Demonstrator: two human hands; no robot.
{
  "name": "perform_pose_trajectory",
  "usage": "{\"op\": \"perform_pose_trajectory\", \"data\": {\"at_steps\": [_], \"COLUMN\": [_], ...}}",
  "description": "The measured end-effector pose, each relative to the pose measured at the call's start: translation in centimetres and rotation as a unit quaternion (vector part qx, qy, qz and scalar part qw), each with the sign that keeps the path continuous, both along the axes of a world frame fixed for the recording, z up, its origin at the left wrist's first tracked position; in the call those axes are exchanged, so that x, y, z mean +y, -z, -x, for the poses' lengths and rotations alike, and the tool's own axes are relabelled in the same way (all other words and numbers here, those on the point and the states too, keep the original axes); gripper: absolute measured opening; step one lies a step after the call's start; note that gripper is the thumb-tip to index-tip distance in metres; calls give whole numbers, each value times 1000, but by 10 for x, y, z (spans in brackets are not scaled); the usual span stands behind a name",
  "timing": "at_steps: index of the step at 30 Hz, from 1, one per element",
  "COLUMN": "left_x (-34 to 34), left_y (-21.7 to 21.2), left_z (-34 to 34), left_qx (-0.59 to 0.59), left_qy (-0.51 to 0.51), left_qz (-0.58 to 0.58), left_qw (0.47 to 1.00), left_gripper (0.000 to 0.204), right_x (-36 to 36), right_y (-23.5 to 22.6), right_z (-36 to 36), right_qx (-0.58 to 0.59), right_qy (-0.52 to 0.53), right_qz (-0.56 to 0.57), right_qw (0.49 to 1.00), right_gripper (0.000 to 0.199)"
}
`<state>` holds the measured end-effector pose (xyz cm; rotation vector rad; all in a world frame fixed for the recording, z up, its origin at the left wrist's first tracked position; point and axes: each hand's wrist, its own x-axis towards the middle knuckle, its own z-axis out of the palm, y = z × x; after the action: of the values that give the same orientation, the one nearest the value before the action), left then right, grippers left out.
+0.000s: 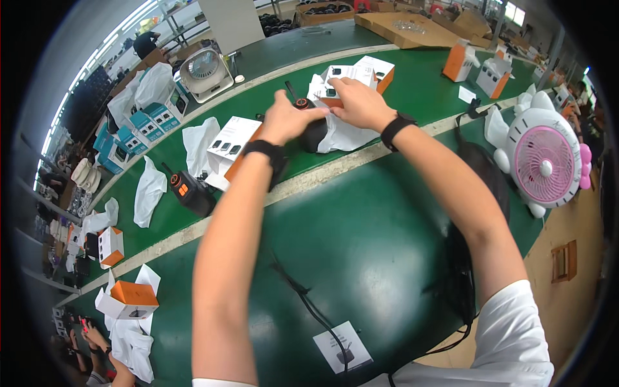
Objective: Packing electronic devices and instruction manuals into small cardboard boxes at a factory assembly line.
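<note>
My left hand [289,121] is just left of and partly over a black handheld device [314,132] with an antenna and an orange ring, with its thumb stretched toward my right hand. Its fingers look apart, though slightly blurred. My right hand [362,105] is bent over a white plastic bag [345,137], its thumb and fingers closing on it. Behind those fingers stands a white and orange box [351,74]. Left of my left wrist, another white and orange box [232,145] stands beside a second black device [191,193] with orange buttons.
A green conveyor belt [258,97] curves past the green worktable [348,238]. Blue boxes [147,126] and a grey fan [203,71] stand left; a pink and white fan [545,158] stands right. A printed card [343,347] and black cables [309,303] lie near me. An opened box [132,300] sits lower left.
</note>
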<state>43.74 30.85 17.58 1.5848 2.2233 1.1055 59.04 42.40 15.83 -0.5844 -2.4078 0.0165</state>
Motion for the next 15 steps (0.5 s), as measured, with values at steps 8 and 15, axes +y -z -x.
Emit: {"op": "perform_pose_trajectory", "data": {"at_steps": [8, 15], "left_x": [15, -39], "left_y": [25, 29], "left_z": [17, 9], "left_qx": [-302, -439], "left_qy": [93, 206], "left_qz": [-27, -108], "left_qw": [949, 868], "left_gripper": [66, 66], "right_x": [-8, -53], "right_y": [-2, -20], "right_z": [-10, 2], "right_qx": [-6, -147], "right_qy": [-121, -260], "right_qz": [154, 70], "right_qw": [981, 952], "right_gripper": [61, 82]}}
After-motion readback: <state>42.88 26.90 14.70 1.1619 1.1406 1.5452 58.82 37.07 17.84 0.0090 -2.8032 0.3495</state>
